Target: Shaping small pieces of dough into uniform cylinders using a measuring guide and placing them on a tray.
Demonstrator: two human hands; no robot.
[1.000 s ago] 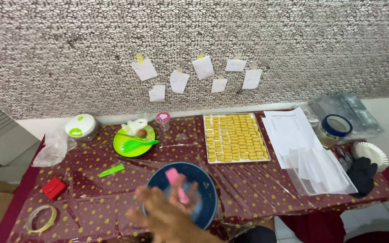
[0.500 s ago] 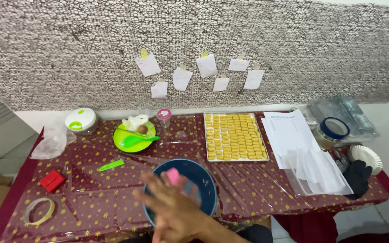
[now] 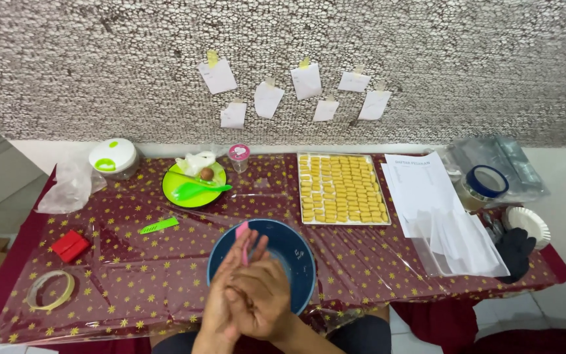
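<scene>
My left hand (image 3: pixel 226 283) and my right hand (image 3: pixel 268 298) are pressed palm to palm at the table's near edge. A thin pink stick-like tool (image 3: pixel 242 231) pokes up from between them. The hands hover over the near rim of a dark blue bowl (image 3: pixel 301 254), hiding much of its inside. Beyond the bowl, a metal tray (image 3: pixel 342 189) holds several rows of small yellow pieces.
A green plate (image 3: pixel 185 195) with a green spoon, a white lidded container (image 3: pixel 113 158), a pink-lidded cup (image 3: pixel 238 155), a red box (image 3: pixel 70 246), a tape roll (image 3: pixel 50 290) and a green tool (image 3: pixel 158 226) lie left. Papers (image 3: pixel 427 190), a blue-rimmed jar (image 3: pixel 485 185), paper plates (image 3: pixel 527 226) and a black glove (image 3: pixel 515 252) lie right.
The hands were blurred and in motion over the bowl; now they are joined palm to palm and sharp. The pink tool stays between them. The view shifted slightly.
</scene>
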